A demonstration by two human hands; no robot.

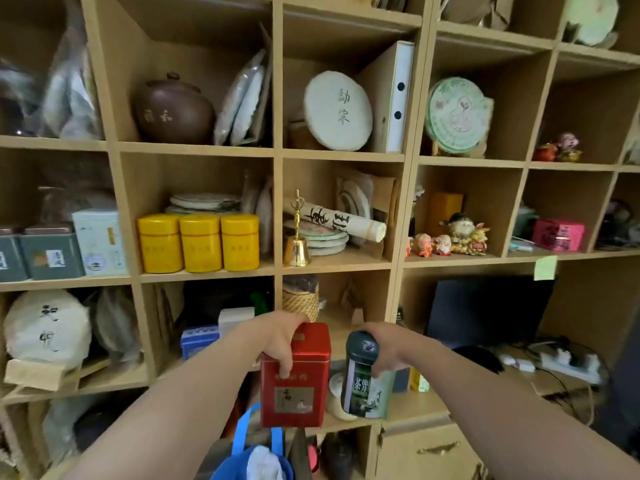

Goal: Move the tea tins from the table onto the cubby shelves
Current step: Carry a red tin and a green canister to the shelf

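Backdrop: a wall of tan wooden cubby shelves (277,154), several rows of compartments, most of them stocked.

Up and to the left of the left grip, middle row: two grey-green square tins (41,254) and one pale box (98,242) share a compartment. In the next compartment to the right, three yellow tins (199,242) stand upright in a row, touching, with flat paper-wrapped cakes stacked behind them. Directly above both grips: one brass bell (296,247), beside one rolled scroll (341,221) lying tilted over stacked cakes. Top row, one brown clay jar (173,110), then one round white cake (337,110) standing on edge, with one white binder (396,98) to its right.

Held items, two tins, both in the air in front of the lower shelves:

1. Red tin (296,375). Rectangular, upright, rounded shoulders, square lid, gold lettering and a small framed picture label on the front. Left hand (277,341) closed over its top, fingers down the front face.

2. Green tin (365,379). Cylindrical, dark domed lid, green and white label with white characters, tilted with its top toward the red tin. Right hand (388,351) closed round its upper right side. The two tins sit just beside each other, apart.

Below the left grip: one blue bag (256,455) with looped handles. Right of the right grip: one dark monitor (485,310) and one white power strip (568,365) on the counter (554,386).
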